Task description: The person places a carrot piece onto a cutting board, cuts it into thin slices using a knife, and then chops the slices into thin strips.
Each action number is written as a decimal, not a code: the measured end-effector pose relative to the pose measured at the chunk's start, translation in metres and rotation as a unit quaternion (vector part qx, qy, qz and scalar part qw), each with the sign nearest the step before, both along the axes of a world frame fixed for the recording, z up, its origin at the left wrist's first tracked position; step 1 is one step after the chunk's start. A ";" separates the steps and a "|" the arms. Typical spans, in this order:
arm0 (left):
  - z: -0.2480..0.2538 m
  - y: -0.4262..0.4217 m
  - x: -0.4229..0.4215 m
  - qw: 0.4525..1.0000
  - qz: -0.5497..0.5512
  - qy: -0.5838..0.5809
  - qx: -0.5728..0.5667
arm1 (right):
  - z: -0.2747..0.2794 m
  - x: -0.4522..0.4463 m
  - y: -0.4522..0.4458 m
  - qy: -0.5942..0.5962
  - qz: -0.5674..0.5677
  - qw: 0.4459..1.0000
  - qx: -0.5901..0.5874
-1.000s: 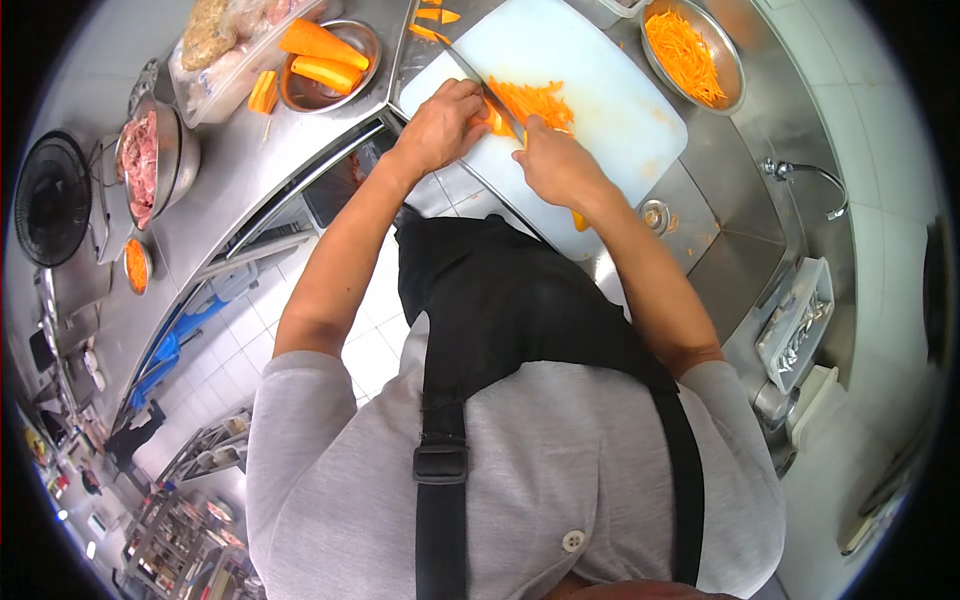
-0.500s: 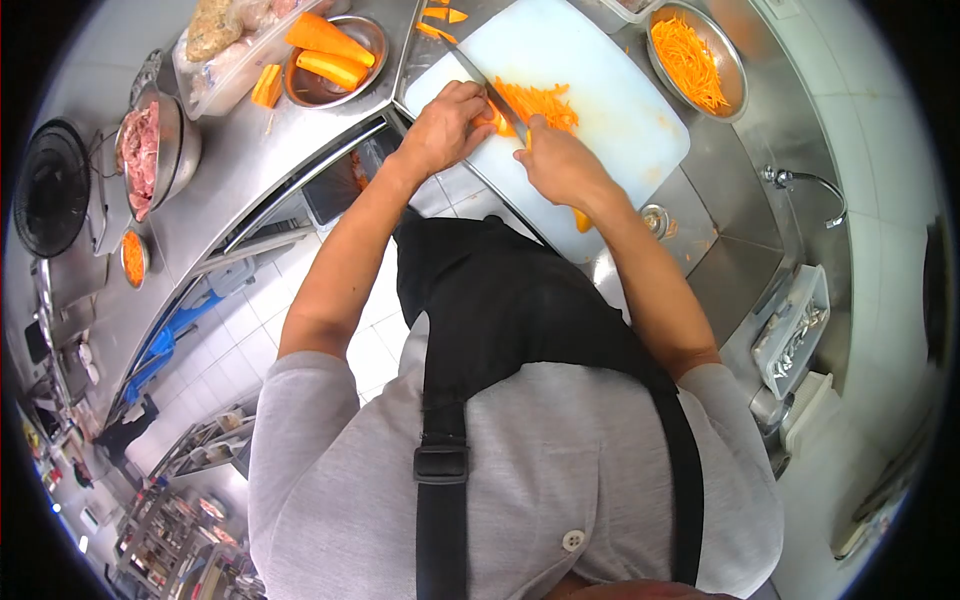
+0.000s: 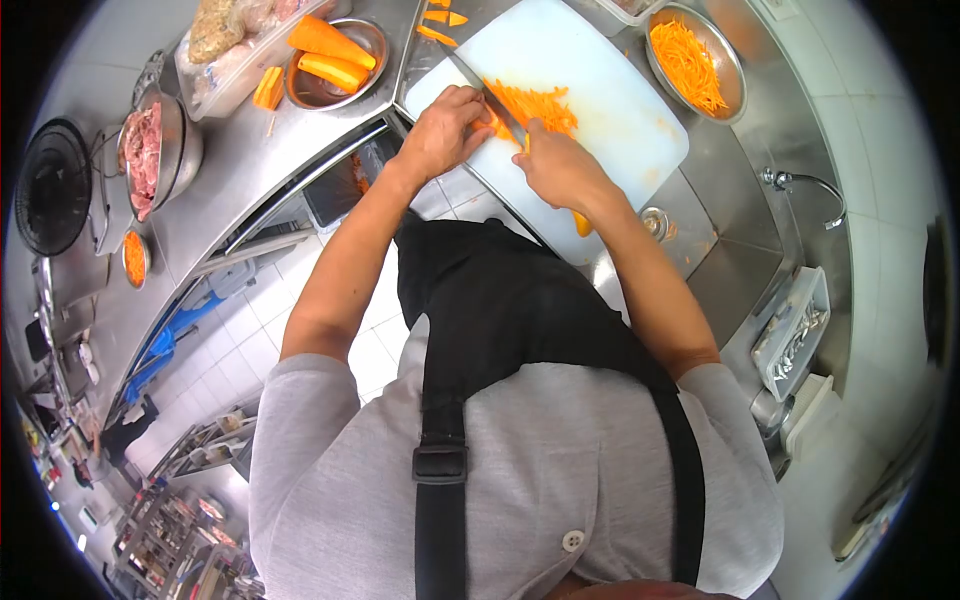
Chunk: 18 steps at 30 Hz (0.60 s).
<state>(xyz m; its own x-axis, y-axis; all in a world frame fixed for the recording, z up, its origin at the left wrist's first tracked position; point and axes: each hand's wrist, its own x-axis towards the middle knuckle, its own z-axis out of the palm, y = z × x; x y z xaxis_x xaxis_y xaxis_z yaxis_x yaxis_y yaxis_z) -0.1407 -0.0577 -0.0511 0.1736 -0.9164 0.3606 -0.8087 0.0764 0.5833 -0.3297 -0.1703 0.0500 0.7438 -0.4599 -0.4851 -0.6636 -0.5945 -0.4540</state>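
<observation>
My right hand [image 3: 558,168] is closed round the yellow handle of a knife [image 3: 470,72], whose blade slants up and to the left over a white cutting board [image 3: 610,110]. Curled fingers of my left hand [image 3: 445,130] press down on a piece of carrot [image 3: 498,124], close beside the blade. Some of that carrot is hidden under the fingers. Just past the blade lies a heap of thin carrot shreds [image 3: 545,108]. Several carrot offcuts [image 3: 438,36] lie off the board's far left corner.
A metal bowl with large carrot pieces [image 3: 332,42] stands left of the board, near a plastic tub of bagged food [image 3: 225,65]. Carrot shreds fill another bowl [image 3: 690,65] at the right. Farther left is a bowl of raw meat [image 3: 145,155]. A tap [image 3: 800,180] juts from the right side.
The knife and both hands have hardly moved. The shred heap has shifted very slightly to the left beside the blade.
</observation>
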 end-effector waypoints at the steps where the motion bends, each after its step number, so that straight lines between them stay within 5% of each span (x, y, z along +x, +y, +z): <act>1: -0.001 0.001 0.001 1.000 0.000 -0.001 -0.006 | -0.017 -0.001 0.001 -0.030 0.011 0.999 -0.020; 3: 0.001 -0.005 0.000 1.000 -0.002 -0.002 -0.019 | -0.048 0.000 0.001 -0.095 0.024 0.993 -0.065; 11: 0.014 0.001 0.006 0.999 -0.017 -0.003 0.040 | -0.050 -0.001 -0.008 -0.053 0.038 0.996 -0.064; 15: 0.011 -0.004 0.019 0.996 -0.057 -0.028 0.059 | -0.007 0.003 -0.005 -0.006 0.035 0.999 -0.041; 18: 0.011 -0.003 0.022 0.996 -0.062 -0.018 0.060 | -0.046 0.003 0.000 -0.065 0.034 0.995 -0.067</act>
